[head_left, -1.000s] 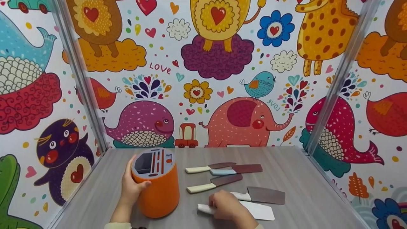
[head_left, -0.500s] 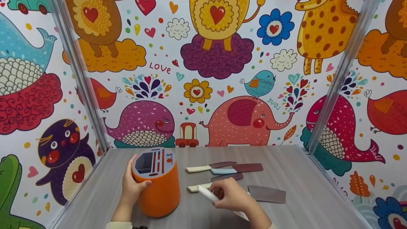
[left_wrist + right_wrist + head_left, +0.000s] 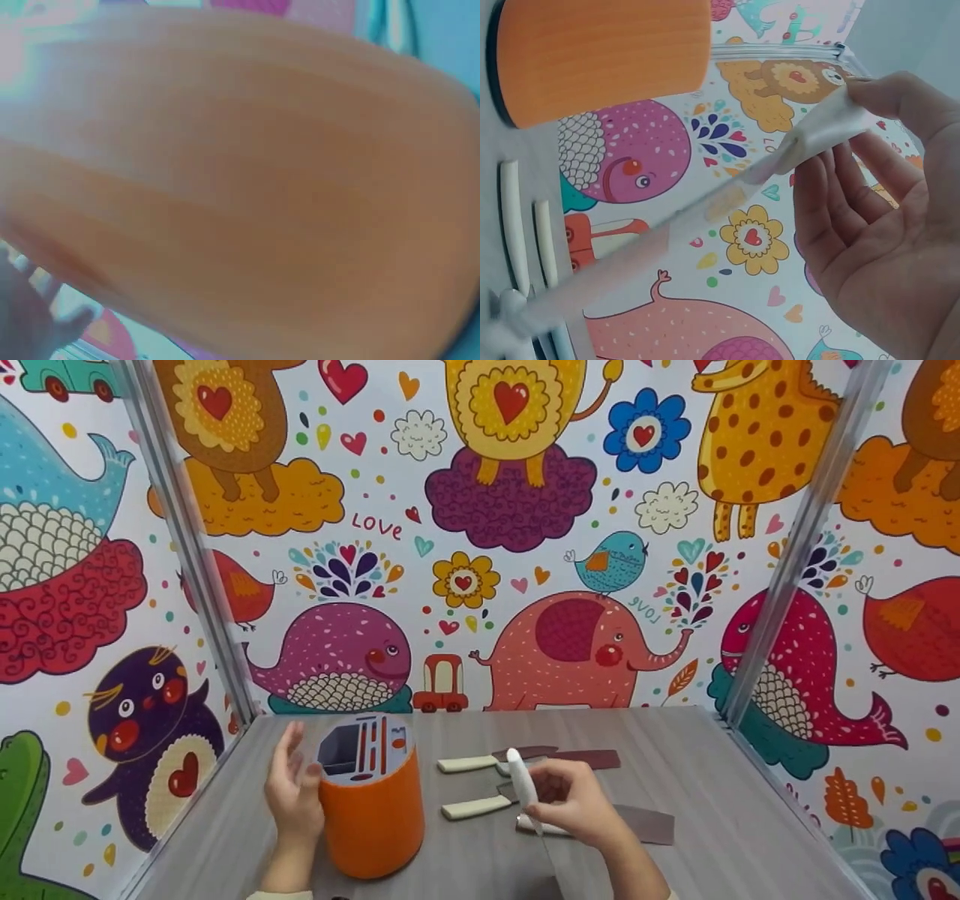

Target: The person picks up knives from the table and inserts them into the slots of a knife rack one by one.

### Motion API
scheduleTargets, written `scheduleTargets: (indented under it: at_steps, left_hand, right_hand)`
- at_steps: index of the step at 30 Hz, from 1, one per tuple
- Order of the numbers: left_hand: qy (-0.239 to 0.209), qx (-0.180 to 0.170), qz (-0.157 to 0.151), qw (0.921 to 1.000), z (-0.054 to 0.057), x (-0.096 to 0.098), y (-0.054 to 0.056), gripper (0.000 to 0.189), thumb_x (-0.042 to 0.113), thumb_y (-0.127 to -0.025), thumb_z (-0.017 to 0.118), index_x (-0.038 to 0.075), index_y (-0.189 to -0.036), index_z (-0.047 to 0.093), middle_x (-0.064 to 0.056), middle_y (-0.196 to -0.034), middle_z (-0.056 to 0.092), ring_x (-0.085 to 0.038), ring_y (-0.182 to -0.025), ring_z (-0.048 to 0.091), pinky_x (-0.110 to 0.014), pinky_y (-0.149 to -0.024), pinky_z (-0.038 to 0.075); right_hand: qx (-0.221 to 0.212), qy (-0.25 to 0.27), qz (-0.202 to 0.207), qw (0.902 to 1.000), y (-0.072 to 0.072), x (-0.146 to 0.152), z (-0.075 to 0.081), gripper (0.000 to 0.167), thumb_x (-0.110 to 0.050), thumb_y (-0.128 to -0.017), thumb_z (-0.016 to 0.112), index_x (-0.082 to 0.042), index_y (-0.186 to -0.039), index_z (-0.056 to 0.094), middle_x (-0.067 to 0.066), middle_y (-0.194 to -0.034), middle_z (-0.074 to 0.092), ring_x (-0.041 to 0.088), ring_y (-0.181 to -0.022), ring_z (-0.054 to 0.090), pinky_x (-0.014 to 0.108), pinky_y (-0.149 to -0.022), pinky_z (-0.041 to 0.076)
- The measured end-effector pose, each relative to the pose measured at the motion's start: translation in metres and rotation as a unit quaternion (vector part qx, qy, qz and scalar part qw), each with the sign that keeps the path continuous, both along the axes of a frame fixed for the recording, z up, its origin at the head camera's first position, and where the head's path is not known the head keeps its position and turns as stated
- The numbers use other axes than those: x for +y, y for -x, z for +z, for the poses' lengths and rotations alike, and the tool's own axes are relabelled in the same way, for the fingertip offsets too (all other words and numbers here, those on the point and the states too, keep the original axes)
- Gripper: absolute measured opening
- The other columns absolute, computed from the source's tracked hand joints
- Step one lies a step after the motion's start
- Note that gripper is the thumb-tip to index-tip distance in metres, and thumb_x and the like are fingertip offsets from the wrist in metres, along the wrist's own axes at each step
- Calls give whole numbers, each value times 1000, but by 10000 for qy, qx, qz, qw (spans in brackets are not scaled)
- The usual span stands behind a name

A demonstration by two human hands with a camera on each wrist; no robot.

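Note:
An orange knife block with a grey slotted top stands on the left of the table. My left hand is beside it, fingers raised and spread; the left wrist view shows a gap between this hand and the orange wall. In my right hand I pinch the white handle of a kitchen knife, handle up and blade hanging down. The right wrist view shows the thumb and fingers on the handle, with the broad blade seen nearly edge-on.
Two cream-handled knives lie right of the block, partly overlapping a knife with a reddish blade. A cleaver with a grey blade lies partly behind my right forearm. A patterned wall rises behind the table.
My right hand has lifted the white-handled knife off the table and turned its handle upright. The left hand has come off the knife block, moving slightly left.

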State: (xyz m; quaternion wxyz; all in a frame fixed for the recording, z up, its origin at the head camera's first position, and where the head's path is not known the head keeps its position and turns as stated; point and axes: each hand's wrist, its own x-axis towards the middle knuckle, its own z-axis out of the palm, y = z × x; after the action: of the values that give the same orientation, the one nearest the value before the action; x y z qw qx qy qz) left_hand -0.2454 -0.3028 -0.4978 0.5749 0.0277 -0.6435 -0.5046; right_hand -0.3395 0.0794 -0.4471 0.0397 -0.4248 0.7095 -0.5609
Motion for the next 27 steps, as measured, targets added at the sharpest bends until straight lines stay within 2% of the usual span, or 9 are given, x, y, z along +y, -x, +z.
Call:
scheduleTargets:
  at_steps: [2,4,6,8,11,14,20,25,27]
  left_hand:
    - [246,568,916,9939,13,9,-2,57,29,-92,73,-6,-135,67,-31,-136,67,2,-131,55,-13,-114,39]
    - [515,1012,1595,9807,26,19,-6,49,17,-81,73,-9,-123,72,-33,-124,70,0,-129,58,-17,-115,40]
    - [747,1232,1691,9750,38,33,-14,43,8,-77,71,-12,-114,73,-31,-117,70,-1,-124,60,-17,-114,42]
    - [923,1270,1321,9787,49,49,-24,35,-1,-77,70,-14,-110,72,-28,-109,70,-1,-114,64,-15,-107,50]
    - [1138,820,527,9887,60,76,-38,27,-10,-80,71,-10,-107,71,-17,-100,71,-1,-94,66,-9,-87,56]
    - [1411,276,-210,9894,65,101,-46,30,-10,-81,75,-1,-109,71,-8,-95,72,-4,-85,67,-11,-77,58]
    - [1712,-259,-1286,9765,61,140,-44,40,-2,-84,80,10,-121,70,1,-108,73,-14,-94,72,-25,-82,65]
    - [1373,-1519,-1815,9618,55,156,-45,38,19,-96,80,17,-132,65,8,-118,71,-8,-106,70,-23,-92,63]
    - [1348,-1814,-1935,9547,51,158,-46,40,24,-99,76,15,-136,64,6,-122,71,-10,-111,71,-24,-95,62]
  right_hand:
    - [-110,178,24,9998,-2,0,2,27,1,-85,80,2,-112,75,7,-97,78,8,-78,71,26,-73,63]
    - [-252,345,74,9991,-5,-1,3,27,1,-87,79,3,-113,74,4,-99,79,9,-80,73,28,-76,65]
    - [-349,502,74,9981,-9,-3,4,27,1,-88,79,5,-114,73,2,-100,79,10,-81,74,29,-78,65]
    - [-419,637,25,9971,-14,-7,5,28,1,-89,79,6,-115,72,3,-101,80,11,-82,74,30,-79,66]
    - [-481,732,-236,9959,-22,-13,9,28,0,-89,80,5,-115,72,4,-100,78,12,-80,73,29,-77,66]
    - [-467,789,-553,9942,-30,-19,12,29,-1,-87,83,3,-114,74,6,-97,78,11,-79,72,27,-74,65]
    - [-368,1001,-801,9911,-41,-29,12,31,1,-85,84,2,-115,75,18,-99,77,10,-84,75,27,-72,65]
    - [-244,847,-893,9921,-51,-38,7,32,-8,-88,86,-2,-117,77,16,-101,79,10,-86,76,27,-74,66]
    - [-155,758,-924,9927,-55,-43,4,32,-12,-88,86,-3,-118,77,13,-101,80,10,-86,76,28,-75,66]
